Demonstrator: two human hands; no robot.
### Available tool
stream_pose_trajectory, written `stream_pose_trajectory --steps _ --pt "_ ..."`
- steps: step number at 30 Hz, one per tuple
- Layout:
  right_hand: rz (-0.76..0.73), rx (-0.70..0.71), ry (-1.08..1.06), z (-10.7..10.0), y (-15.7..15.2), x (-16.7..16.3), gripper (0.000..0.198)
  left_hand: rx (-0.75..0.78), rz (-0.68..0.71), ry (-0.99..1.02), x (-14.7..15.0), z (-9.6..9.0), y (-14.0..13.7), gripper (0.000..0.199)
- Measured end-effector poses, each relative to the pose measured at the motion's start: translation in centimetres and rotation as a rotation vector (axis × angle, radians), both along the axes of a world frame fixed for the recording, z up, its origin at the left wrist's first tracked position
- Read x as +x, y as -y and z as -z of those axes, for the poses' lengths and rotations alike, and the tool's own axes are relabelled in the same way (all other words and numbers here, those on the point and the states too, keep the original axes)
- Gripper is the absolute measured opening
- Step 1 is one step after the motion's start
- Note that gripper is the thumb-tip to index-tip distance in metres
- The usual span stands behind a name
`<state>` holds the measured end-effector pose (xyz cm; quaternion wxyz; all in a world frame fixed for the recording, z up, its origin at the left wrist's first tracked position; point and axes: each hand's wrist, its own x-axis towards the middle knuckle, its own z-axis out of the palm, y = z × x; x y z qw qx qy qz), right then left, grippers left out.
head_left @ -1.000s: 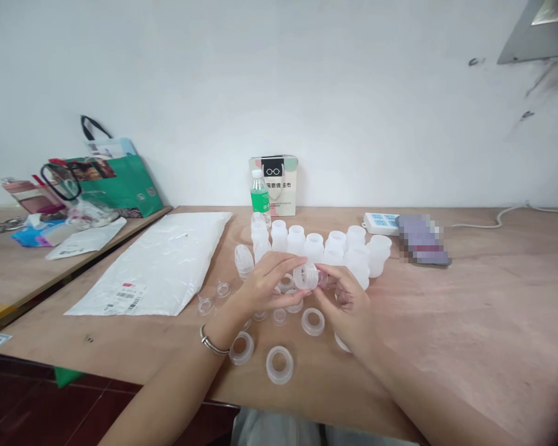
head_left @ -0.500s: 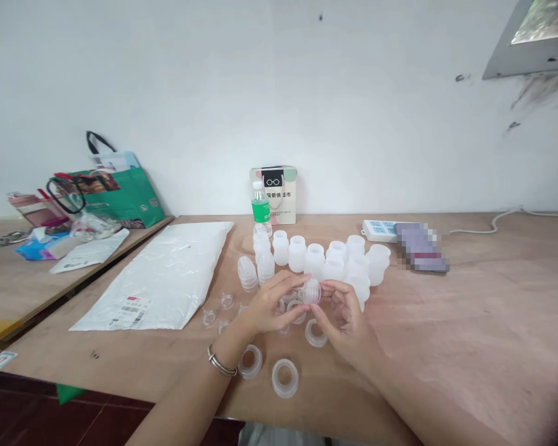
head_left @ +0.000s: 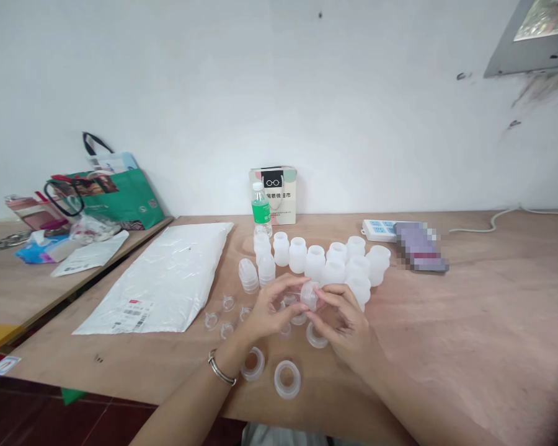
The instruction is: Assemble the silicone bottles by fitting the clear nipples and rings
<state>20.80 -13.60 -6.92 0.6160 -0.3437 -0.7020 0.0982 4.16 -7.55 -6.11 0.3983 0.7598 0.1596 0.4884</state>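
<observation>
Above the near middle of the table, my left hand [head_left: 271,310] and my right hand [head_left: 348,317] pinch a small, translucent, ridged bottle collar [head_left: 309,296] between them. Fingers cover part of it, so I cannot tell whether a nipple sits inside. Beneath and around my hands lie loose collar rings [head_left: 287,379] and clear nipples [head_left: 228,302]. Behind them stands a cluster of frosted white bottle bodies [head_left: 315,262], open at the top. Two clear domed pieces [head_left: 248,276] are upright just left of that cluster.
A white plastic mailer [head_left: 162,279] lies flat on the left. At the back stand a green-labelled water bottle [head_left: 261,210] and a paper bag [head_left: 286,214]. A power strip [head_left: 379,230] and a phone [head_left: 421,248] are at right. A green bag [head_left: 121,198] rests on the adjoining table.
The collar has turned and shifted slightly down between my fingers. My right fingers have moved a little left and closer round it.
</observation>
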Motion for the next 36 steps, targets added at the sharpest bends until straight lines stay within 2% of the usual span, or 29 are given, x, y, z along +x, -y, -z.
stream_pose_trajectory --steps 4,7,11,13,18,24,29,33,36 --pt "0.025 0.028 0.029 -0.5 0.4 -0.4 0.052 -0.285 0.166 0.065 -0.4 -0.9 0.1 0.038" --pt "0.015 0.04 0.048 -0.6 0.5 -0.8 0.054 -0.366 0.188 0.084 -0.7 -1.4 0.1 0.028" --pt "0.113 0.099 0.031 -0.2 0.3 -1.0 0.042 -0.383 0.153 0.082 -0.6 -1.5 0.1 0.022" --pt "0.157 0.08 0.019 -0.1 0.2 -0.9 0.037 -0.379 0.162 0.061 -0.5 -1.4 0.1 0.023" --pt "-0.01 -0.088 0.035 -0.6 0.0 -0.7 0.049 -0.392 0.197 -0.009 -0.8 -1.2 -0.2 0.025" --pt "-0.007 -0.152 0.096 -0.2 0.1 -0.8 0.044 -0.455 0.296 -0.048 -1.2 -0.8 -1.1 0.028" --pt "-0.068 -0.175 0.077 0.7 -0.3 -0.8 0.037 -0.526 0.335 -0.087 -1.8 -0.9 -1.6 0.028" --pt "-0.076 -0.139 0.121 0.9 -0.8 -0.9 0.032 -0.517 0.354 -0.238 -2.5 -1.3 -2.1 0.031" --pt "-0.075 -0.121 0.128 0.8 -1.0 -1.0 0.031 -0.506 0.339 -0.273 -2.9 -1.5 -2.5 0.032"
